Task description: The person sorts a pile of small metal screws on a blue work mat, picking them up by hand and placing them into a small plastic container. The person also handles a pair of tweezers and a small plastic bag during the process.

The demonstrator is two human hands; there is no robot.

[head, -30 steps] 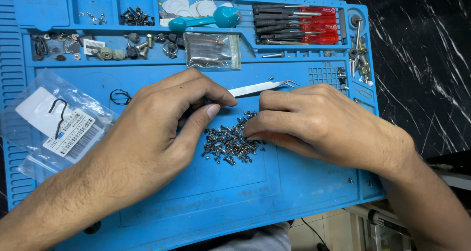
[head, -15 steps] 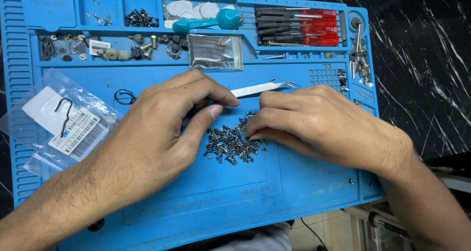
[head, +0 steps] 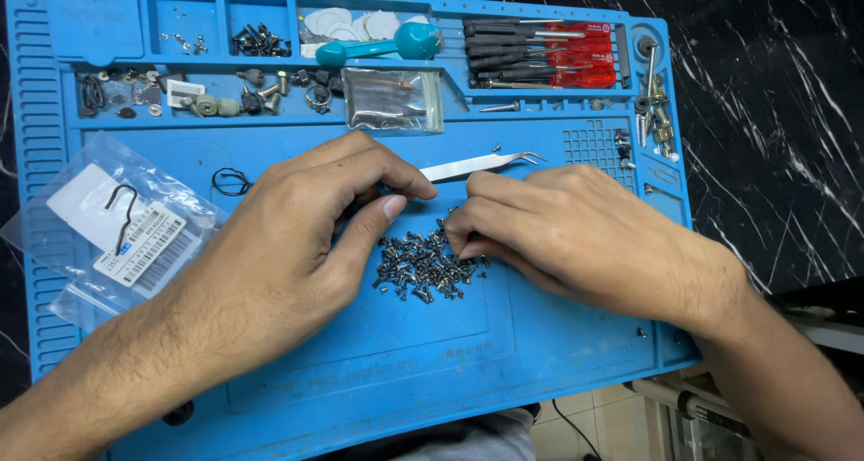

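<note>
Mat [head: 558, 335] of blue rubber covers most of the dark marbled table [head: 774, 110], with trays moulded along its far edge. One tray holds red-handled screwdrivers [head: 549, 54]; the next holds white discs and a teal tool [head: 378, 40]; smaller ones hold dark screws and odd fittings, and a clear packet [head: 391, 98] lies below them. A clear plastic bag [head: 117, 227] with a black hook and a label rests on the mat's left side. Left hand [head: 297, 245] lies palm down over the mat's middle, its curled fingers over the handle end of the tweezers [head: 477, 164], thumb stretched toward the screw pile [head: 423, 265]; whether it grips them cannot be told. Right hand [head: 576, 231] rests knuckles up, fingertips pinched close together at the pile's right edge; whether a screw sits between them cannot be told. Pile sits between both hands on the mat's flat centre
</note>
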